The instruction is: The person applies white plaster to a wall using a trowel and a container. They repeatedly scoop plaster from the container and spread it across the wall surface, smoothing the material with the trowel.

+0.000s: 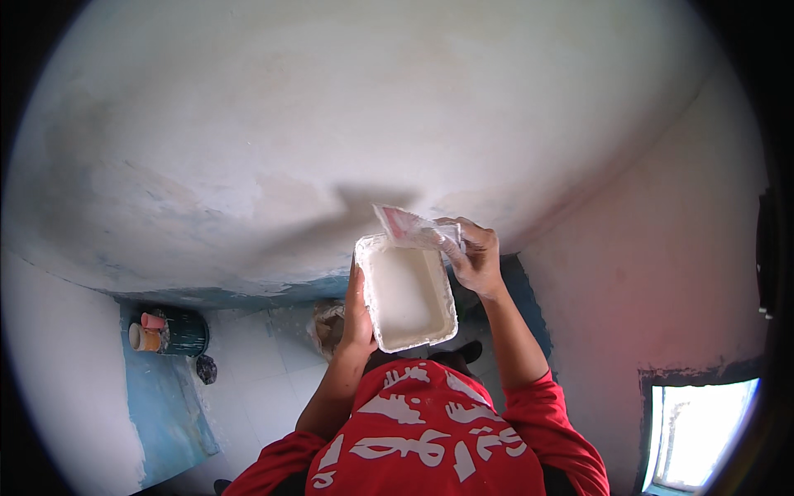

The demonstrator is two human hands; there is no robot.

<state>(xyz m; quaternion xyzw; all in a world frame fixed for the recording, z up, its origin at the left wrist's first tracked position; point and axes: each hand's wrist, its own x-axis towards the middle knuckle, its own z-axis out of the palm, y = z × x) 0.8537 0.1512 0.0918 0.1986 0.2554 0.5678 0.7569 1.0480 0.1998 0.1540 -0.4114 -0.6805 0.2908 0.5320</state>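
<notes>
Head view: left hand clamped on left side of rectangular tub; fingers partly hidden. Tub in front of red shirt, holding smooth white paste. Right hand clamped on paste-smeared flat scraper, over tub's far edge; contact with rim unclear. Patchy wall beyond. Dark green bucket on floor, far left.

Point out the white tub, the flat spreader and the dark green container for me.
White tub (420,341): head view, on the rim nearest the person.
Flat spreader (400,225): head view, on its pinkish face.
Dark green container (189,332): head view, on its side.
</notes>
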